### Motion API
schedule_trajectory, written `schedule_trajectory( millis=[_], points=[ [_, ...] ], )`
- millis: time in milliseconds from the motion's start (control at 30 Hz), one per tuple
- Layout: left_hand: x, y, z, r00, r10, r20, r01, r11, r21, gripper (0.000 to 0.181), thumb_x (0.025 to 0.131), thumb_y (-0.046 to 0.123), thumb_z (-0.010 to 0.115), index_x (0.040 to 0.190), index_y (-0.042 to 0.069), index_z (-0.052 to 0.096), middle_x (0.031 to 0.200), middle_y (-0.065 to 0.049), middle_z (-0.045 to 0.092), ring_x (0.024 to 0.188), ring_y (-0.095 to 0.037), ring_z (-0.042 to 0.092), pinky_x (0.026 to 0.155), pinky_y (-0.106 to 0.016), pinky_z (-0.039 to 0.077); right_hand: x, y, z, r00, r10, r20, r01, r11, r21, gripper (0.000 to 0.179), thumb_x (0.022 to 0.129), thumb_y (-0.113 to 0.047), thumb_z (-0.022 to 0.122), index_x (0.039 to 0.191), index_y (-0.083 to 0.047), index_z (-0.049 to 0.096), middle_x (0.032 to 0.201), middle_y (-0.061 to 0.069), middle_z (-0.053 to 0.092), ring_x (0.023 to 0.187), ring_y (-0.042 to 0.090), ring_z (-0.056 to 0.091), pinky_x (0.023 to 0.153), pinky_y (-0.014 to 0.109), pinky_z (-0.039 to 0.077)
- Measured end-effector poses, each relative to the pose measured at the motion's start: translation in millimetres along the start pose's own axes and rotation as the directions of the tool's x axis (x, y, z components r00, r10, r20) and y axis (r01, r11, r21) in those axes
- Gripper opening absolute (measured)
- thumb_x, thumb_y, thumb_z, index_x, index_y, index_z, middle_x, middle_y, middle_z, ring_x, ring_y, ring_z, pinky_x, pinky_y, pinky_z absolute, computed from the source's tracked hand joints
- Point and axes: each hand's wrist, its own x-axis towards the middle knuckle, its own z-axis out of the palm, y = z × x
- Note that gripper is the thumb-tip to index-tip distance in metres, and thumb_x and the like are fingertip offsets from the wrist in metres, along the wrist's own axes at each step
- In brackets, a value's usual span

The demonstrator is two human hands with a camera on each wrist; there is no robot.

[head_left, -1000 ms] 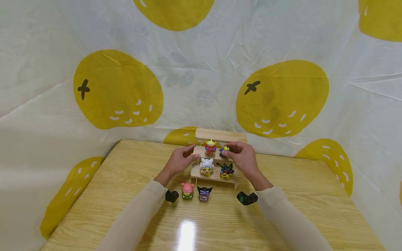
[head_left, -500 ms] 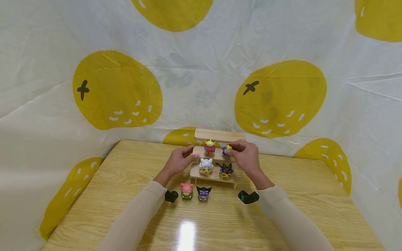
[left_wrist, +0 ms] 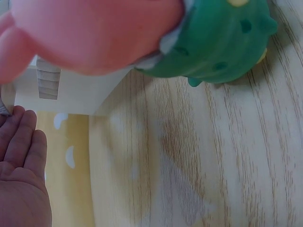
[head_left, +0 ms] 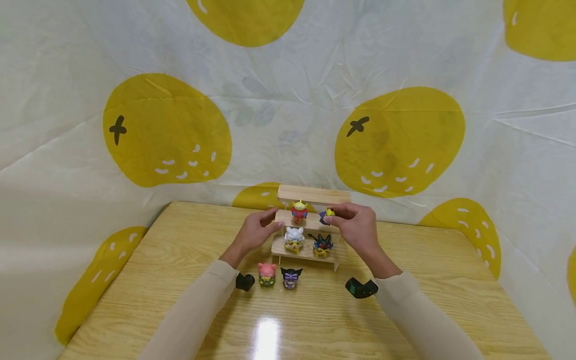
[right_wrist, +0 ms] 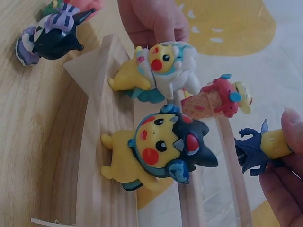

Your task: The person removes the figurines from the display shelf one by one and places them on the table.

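My right hand [head_left: 358,227] pinches a small yellow figurine in a navy outfit [right_wrist: 272,144] between thumb and fingers, close over the right part of the middle tier of a stepped wooden shelf [head_left: 313,194]. My left hand [head_left: 255,231] is at the shelf's left end. In the left wrist view its fingers [left_wrist: 38,151] are straight, with tips right at the wood. A red ice-cream-cone figurine [right_wrist: 210,103] stands left on that middle tier. Two yellow figurines occupy the bottom tier, one white-hooded [head_left: 294,240], one black-hooded [head_left: 322,245].
On the table [head_left: 189,320] before the shelf stand a pink-headed figurine in green [head_left: 267,274] and a black-hooded purple one [head_left: 291,278]. Dark wrist devices [head_left: 361,288] hang below both forearms. A white cloth with yellow fruit prints [head_left: 288,135] encloses the table's back and sides.
My right hand has shifted slightly to the right along the middle tier with the navy-and-yellow figurine. The left hand keeps its place at the shelf end.
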Motion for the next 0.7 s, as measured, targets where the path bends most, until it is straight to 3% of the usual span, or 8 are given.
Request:
schedule_trajectory(
  millis=[233,700],
  points=[
    [-1.1,-0.1,-0.1,1.0,-0.001,0.0,0.001,1.0,0.005,0.065,0.1,0.037,0.072,0.154,0.008,0.052,0.152,-0.016,0.059,0.141,-0.031,0.057,0.116,-0.048,0.049,-5.2,-0.1,-7.5,1.0,0.002,0.018,-0.002,0.999,0.036,0.025,0.088,-0.01,0.084,0.11,0.003,0.08,0.107,0.024,0.079,0.08,-0.006,0.071,0.073,0.014,0.059],
    [1.0,0.5,0.3,1.0,0.003,0.0,-0.003,1.0,-0.001,0.065,0.1,0.036,0.071,0.154,0.007,0.052,0.151,-0.015,0.059,0.14,-0.031,0.058,0.115,-0.048,0.05,-19.4,-5.8,-15.5,0.999,0.01,0.044,-0.011,0.999,0.04,0.023,0.087,-0.008,0.085,0.106,0.003,0.081,0.104,0.025,0.079,0.077,-0.005,0.072,0.07,0.016,0.06]
  ],
)
